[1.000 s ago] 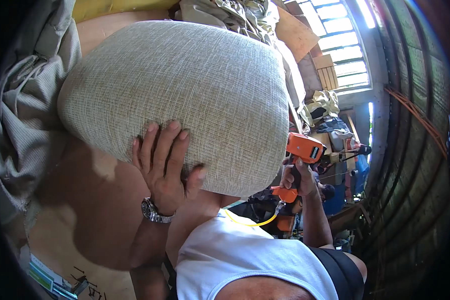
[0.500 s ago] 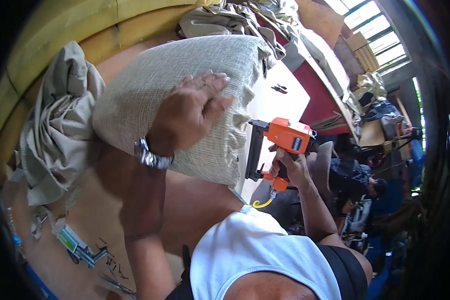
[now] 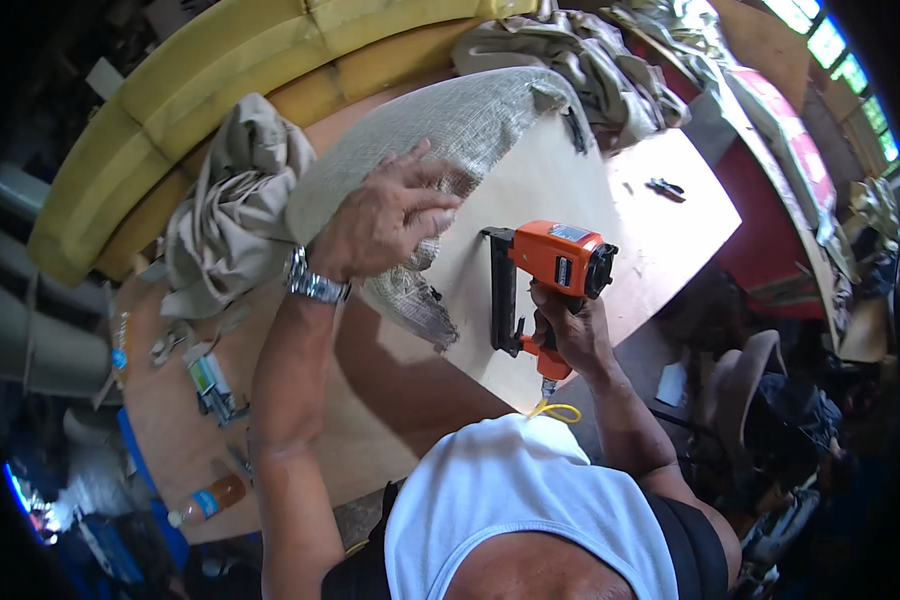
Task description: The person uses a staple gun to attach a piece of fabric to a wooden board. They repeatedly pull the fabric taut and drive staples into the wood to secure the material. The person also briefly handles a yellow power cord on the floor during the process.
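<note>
My right hand (image 3: 578, 335) grips the handle of an orange and black staple gun (image 3: 560, 258), with a yellow air hose (image 3: 560, 411) at its lower end. The gun's black nose is at the pale board base (image 3: 535, 175) of an upholstered cushion; whether it touches cannot be made out. Grey woven fabric (image 3: 370, 150) covers the cushion, its loose edge lying over the base. My left hand (image 3: 385, 218), wearing a silver watch (image 3: 315, 278), is open over that edge, fingers stretched and slightly blurred. Contact with the fabric is unclear.
On the brown worktable (image 3: 300, 400) lie a heap of beige cloth (image 3: 235, 190), a green and white box (image 3: 208, 380) and a bottle (image 3: 210, 498). Small pliers (image 3: 665, 190) rest on the board at right. Curved yellow foam (image 3: 200, 105) borders the far side.
The cushion has tipped, so much more of its board base shows. My left hand stays by the fabric edge, and the staple gun remains in my right hand. The whole view has shifted.
</note>
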A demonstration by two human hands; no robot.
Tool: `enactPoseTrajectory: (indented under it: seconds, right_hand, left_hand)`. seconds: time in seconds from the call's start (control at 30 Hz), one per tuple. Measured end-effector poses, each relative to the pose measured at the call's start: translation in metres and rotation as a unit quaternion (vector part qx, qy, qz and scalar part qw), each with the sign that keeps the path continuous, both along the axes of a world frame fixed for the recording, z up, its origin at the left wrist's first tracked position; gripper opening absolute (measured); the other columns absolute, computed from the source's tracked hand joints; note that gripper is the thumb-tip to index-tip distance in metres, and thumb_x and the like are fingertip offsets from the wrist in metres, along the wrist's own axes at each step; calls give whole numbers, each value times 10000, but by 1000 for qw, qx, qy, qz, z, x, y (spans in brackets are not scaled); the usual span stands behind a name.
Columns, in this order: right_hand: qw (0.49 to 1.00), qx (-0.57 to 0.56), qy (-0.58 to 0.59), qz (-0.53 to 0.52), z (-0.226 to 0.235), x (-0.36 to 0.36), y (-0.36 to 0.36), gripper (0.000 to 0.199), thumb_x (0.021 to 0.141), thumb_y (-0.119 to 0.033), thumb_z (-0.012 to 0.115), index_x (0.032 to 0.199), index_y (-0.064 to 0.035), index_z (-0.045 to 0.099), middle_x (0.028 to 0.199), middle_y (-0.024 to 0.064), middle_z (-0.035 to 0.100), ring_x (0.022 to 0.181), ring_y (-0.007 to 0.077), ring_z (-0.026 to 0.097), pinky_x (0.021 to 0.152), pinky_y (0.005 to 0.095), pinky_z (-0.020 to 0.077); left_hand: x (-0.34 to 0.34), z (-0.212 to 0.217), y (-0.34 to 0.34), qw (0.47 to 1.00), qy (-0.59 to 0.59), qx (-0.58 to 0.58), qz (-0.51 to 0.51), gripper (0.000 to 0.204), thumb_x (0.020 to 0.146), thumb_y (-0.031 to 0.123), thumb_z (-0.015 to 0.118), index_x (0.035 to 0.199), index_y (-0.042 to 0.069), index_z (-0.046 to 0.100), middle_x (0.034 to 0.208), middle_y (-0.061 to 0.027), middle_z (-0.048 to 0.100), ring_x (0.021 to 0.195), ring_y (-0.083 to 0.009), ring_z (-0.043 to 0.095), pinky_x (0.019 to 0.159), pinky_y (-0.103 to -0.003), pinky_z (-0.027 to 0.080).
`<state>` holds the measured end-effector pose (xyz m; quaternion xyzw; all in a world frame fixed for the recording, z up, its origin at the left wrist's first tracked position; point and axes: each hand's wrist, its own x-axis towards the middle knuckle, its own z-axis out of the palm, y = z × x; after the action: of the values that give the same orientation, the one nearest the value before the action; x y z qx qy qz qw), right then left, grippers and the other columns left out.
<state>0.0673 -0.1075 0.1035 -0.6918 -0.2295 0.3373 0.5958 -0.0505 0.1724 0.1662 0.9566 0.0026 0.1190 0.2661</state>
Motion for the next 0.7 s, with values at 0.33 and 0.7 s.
enactPoseTrajectory:
  seconds: [0.33, 0.7]
  right_hand:
    - [990, 41, 55, 121, -12, 28, -16, 234, 945, -280, 647, 941, -56, 579, 630, -1, 552, 549, 87, 552, 517, 285, 465]
    - [991, 51, 65, 102, -4, 15, -16, 211, 937, -237, 657, 926, -36, 593, 661, 9, 565, 595, 95, 554, 557, 296, 461]
  left_hand:
    - [-4, 34, 41, 860, -187, -390, 270, 428, 1045, 357, 450, 1239, 13, 613, 1173, -119, 686, 1129, -201, 640, 982, -348, 490]
    - [5, -14, -11, 979, -38, -19, 198, 503, 1028, 264, 433, 1432, -35, 434, 1499, -224, 420, 1416, -349, 367, 1185, -378, 263]
